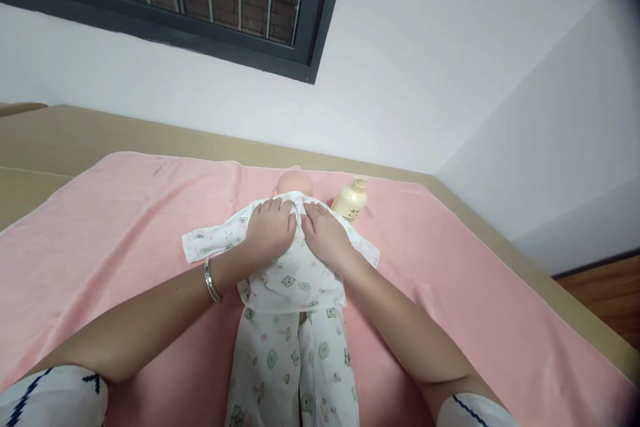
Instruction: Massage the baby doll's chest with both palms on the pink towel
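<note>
2 Palms Down on the Dressed Doll

And here we are, the left hand (273,228) and the right hand (326,235) lying flat near the shoulders of the doll (297,270), fingers extended, grasping nothing! It looks like a smoothing or massaging stroke, and the craft is in even weight: relaxed wrists, matched pressure from both palms, gliding outward from the midline so the cloth doesn't bunch. Watch that right side, where the lotion bottle (350,200) lies tilted just beyond the shoulder; a wide sweep could nudge it.

Now the doll itself, stretched out on the pink blanket (150,233), bare rounded head at the far end; whether it lies face up, I can't tell. A white top (287,290) with small green prints, sleeves spread wide, hem loose over matching trousers (270,363), their lower ends out of shot!
</note>
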Action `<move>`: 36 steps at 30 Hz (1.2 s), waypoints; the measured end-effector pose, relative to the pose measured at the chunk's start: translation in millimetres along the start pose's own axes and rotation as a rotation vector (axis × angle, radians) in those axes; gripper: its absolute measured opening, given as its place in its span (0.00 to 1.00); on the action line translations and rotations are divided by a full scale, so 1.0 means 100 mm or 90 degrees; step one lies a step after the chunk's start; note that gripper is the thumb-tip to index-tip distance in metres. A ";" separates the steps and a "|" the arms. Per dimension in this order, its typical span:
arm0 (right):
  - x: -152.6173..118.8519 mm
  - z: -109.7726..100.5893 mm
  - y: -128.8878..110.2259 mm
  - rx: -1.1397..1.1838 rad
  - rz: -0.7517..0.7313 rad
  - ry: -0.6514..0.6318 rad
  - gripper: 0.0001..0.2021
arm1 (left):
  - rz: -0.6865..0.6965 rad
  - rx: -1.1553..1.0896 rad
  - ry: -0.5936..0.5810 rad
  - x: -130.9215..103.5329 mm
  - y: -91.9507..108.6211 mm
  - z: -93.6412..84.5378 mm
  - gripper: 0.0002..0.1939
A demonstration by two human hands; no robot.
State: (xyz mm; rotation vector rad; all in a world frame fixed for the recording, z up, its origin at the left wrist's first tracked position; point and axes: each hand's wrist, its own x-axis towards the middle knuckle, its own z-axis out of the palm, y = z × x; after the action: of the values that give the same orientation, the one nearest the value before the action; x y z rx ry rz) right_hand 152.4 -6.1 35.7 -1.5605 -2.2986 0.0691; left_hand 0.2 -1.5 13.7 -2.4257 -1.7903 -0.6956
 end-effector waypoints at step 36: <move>0.02 -0.02 0.03 0.062 0.003 0.022 0.20 | 0.004 -0.042 0.002 -0.07 0.12 0.04 0.24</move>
State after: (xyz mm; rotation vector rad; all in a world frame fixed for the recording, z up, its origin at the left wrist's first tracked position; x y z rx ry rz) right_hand 154.9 -3.1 37.1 -1.5066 -2.2305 0.1517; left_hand 10.4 -10.3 10.4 -2.4683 -1.7856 -0.7701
